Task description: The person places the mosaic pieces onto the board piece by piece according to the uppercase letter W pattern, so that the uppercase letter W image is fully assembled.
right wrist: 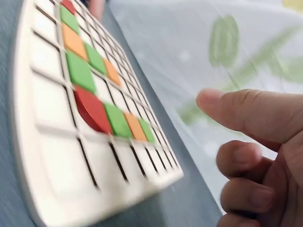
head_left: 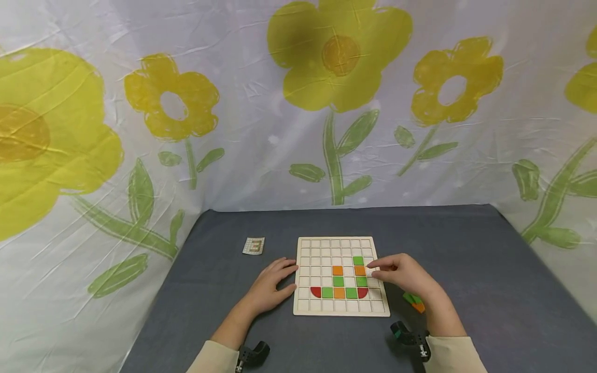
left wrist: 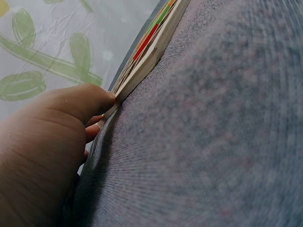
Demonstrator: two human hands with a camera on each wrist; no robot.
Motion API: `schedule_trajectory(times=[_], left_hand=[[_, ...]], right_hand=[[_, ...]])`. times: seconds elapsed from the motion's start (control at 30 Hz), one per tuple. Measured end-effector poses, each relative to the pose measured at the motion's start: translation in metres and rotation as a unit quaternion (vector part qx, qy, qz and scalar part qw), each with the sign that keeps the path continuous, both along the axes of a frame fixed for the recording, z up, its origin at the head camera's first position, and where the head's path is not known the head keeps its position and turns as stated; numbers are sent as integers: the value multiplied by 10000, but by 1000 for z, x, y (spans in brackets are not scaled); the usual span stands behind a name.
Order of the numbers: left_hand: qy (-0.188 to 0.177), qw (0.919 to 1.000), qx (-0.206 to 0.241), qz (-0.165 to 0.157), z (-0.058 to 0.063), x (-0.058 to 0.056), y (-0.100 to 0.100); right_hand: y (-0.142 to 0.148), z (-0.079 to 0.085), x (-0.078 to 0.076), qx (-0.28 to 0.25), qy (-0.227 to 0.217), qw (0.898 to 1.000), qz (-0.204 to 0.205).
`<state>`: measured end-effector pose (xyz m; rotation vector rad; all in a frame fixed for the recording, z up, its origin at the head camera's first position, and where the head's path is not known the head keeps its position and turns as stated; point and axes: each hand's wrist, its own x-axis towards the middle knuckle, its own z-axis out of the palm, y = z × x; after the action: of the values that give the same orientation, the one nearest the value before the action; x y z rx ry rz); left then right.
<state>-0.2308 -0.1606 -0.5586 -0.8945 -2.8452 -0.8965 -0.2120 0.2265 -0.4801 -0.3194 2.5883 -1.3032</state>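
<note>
A pale wooden grid board (head_left: 317,307) lies on the dark cloth, with red, green and orange tiles set in its squares. My left hand (head_left: 272,285) rests at the board's left edge, thumb and fingertips against the rim; the thumb (left wrist: 97,99) touches the wood in the left wrist view. Over the board's right side hovers my right hand (head_left: 404,272), thumb and index finger apart, no tile visible between them. Nearest to it are an orange tile (head_left: 359,270) and a green tile (head_left: 361,281). A curved red tile (right wrist: 92,111) shows in the right wrist view.
Loose green (head_left: 410,297) and orange pieces (head_left: 418,307) lie beside the right wrist, partly covered by it. A small card (head_left: 254,246) with a printed grid pattern sits behind the left hand. A flowered curtain (head_left: 261,155) stands behind the table.
</note>
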Motion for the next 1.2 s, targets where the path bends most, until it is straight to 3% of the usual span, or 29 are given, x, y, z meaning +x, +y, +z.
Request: schedule_trajectory(times=[0.23, 0.4, 0.6, 0.7, 0.9, 1.2], left_hand=[[-31, 10000, 15, 57, -1, 0, 1], [-42, 10000, 27, 39, 1, 1, 1], [46, 9999, 104, 34, 2, 2, 2], [25, 10000, 47, 43, 1, 1, 1], [8, 10000, 59, 33, -1, 1, 1], [9, 10000, 57, 22, -3, -1, 0]], right_hand=[[46, -3, 5, -258, -598, 9977, 170], [77, -9, 11, -160, -974, 9950, 176], [101, -18, 14, -539, -1780, 9824, 142], [105, -22, 14, -769, -1949, 9777, 134], [101, -28, 12, -634, -1874, 9802, 43], [88, -30, 10, 120, -1121, 9925, -471]])
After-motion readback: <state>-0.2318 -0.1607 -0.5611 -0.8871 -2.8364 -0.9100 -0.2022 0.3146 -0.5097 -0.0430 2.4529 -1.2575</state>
